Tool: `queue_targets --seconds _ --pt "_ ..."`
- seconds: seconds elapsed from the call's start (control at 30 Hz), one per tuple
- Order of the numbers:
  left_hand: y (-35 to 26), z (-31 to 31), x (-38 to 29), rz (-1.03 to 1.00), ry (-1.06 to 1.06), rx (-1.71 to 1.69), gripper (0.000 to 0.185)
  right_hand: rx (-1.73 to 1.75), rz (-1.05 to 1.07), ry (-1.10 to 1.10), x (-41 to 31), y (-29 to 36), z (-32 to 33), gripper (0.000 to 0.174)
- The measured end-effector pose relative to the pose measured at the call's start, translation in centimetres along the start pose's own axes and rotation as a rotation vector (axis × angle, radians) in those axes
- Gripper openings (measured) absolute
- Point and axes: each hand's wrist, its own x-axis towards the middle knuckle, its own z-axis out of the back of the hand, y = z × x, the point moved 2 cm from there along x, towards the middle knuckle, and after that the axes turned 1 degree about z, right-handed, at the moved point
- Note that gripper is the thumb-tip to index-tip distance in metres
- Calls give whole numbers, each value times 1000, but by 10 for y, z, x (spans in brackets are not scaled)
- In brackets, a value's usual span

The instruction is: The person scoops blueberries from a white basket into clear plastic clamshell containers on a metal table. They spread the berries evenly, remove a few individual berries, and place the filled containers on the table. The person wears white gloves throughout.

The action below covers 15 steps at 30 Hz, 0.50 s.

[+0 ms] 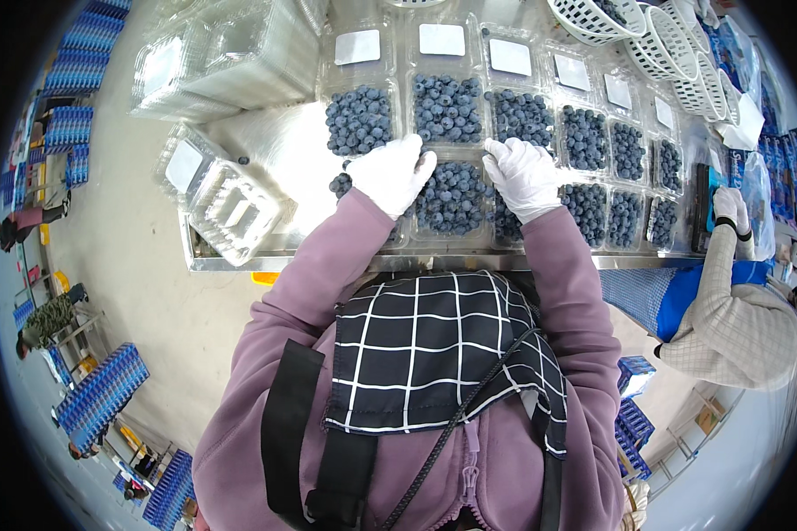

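Clear plastic clamshells filled with blueberries stand in two rows on a steel table, the back-row lids lying open with white labels. My left hand, in a white glove, is over the left part of the rows, thumb and forefinger near each other at the edge of a front clamshell of blueberries. Whether a berry is between them cannot be made out. My right hand, gloved too, has curled fingers above the third column of clamshells, at the right of that same box. Its fingertips hide whatever they touch.
Stacked empty clamshells stand at the back left. Loose empty clamshells lie at the table's left corner, with a stray blueberry close by. White baskets are at the back right. A co-worker's gloved hands are at the right.
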Motion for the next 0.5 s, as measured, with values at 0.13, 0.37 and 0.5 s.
queue_targets --seconds 0.13,0.37,0.5 --pt "11 3 -1 1 8 -108 24 246 -36 -72 -4 -1 12 15" --pt "6 -3 -1 -32 3 -21 27 552 -97 114 15 -4 45 18" --pt "0 -6 -1 -65 -23 38 24 431 -65 -16 56 -6 31 22"
